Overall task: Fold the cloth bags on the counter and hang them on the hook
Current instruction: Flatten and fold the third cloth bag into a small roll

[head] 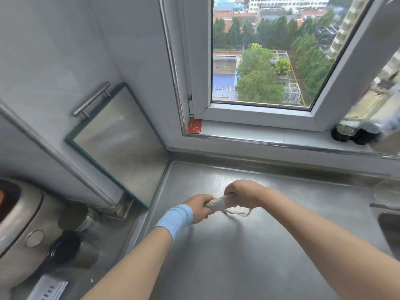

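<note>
The cloth bag (218, 204) is off-white and bunched into a short, wrinkled roll, held just above the counter (249, 267) toward its back left corner. The left hand (198, 207), with a light blue wristband (176, 219) below it, has its fingers curled round the roll's left end; the right hand (240, 190) clenches the right end from above. Thin straps (238, 213) of the same pale fabric droop from under the right hand and lie in a loose loop on the metal. The counter is brushed stainless steel, dull grey, with a faint embossed patch near its back edge and a raised lip along the back and left edges. A frosted glass panel (123, 146) with a greenish rim leans against the wall at the left edge. Behind the back edge runs a white window sill (259, 137) with a red card (194, 126) in its left corner and a dark, blurred object (355, 132) farther right. A sink rim (387, 213) cuts in at the right edge. The near part of the counter is bare steel under the forearms.
</note>
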